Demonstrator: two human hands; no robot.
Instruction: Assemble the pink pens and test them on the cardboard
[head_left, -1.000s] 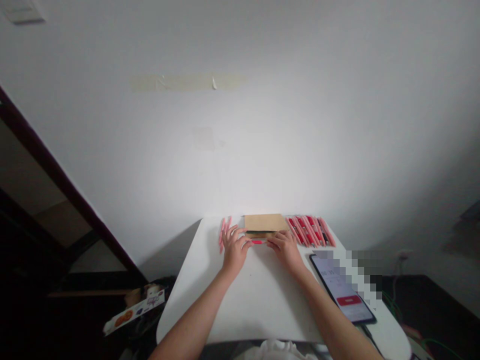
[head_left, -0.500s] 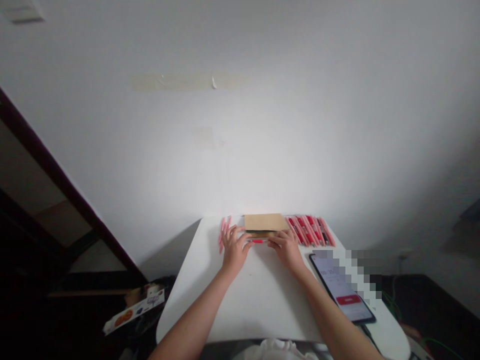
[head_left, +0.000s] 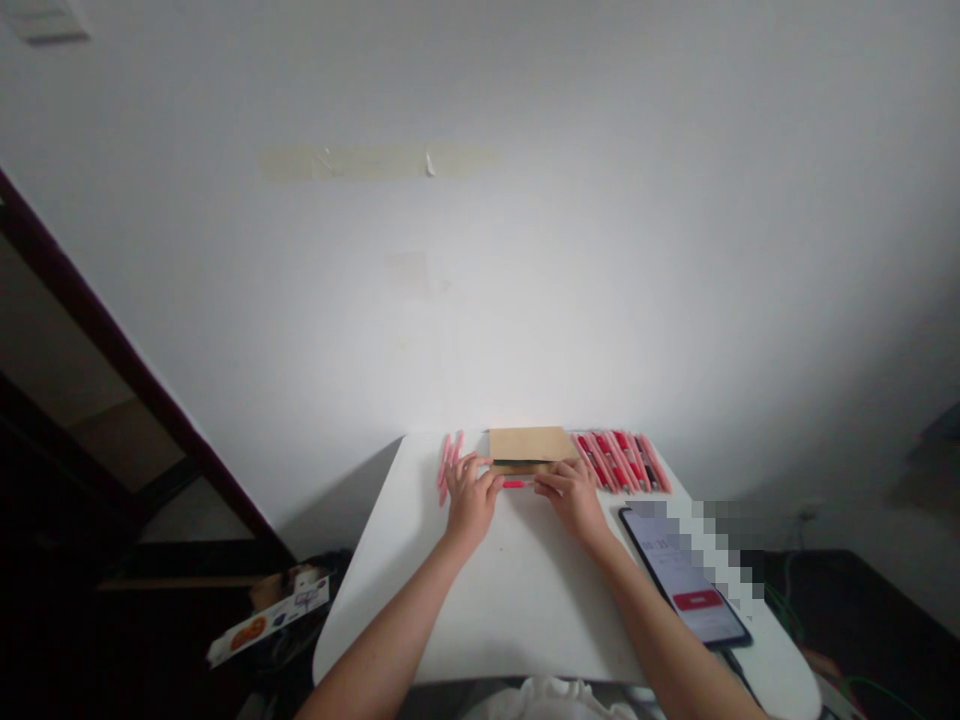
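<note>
A red-and-white pen [head_left: 514, 484] lies crosswise in front of a flat brown cardboard box [head_left: 531, 444], with one end at each hand. My left hand [head_left: 472, 500] pinches its left end between thumb and fingers, and other fingers reach to the box's left front corner. At the pen's right end, my right hand [head_left: 574, 496] is closed on it, knuckles beside the box's right front corner. A dark gap runs along the front of the box below its upper panel. My fingertips partly hide the pen's ends.
Two or so pink pens [head_left: 445, 462] lie left of the box. Several pink, red and black pens [head_left: 622, 462] form a row at its right. A phone [head_left: 684, 580] with a cable lies at the right of the white table [head_left: 517, 610], which stands against a wall [head_left: 525, 330].
My left thumb has shifted slightly up against the pen's left end. The pen has moved very little; my right hand stays nearly where it was.
</note>
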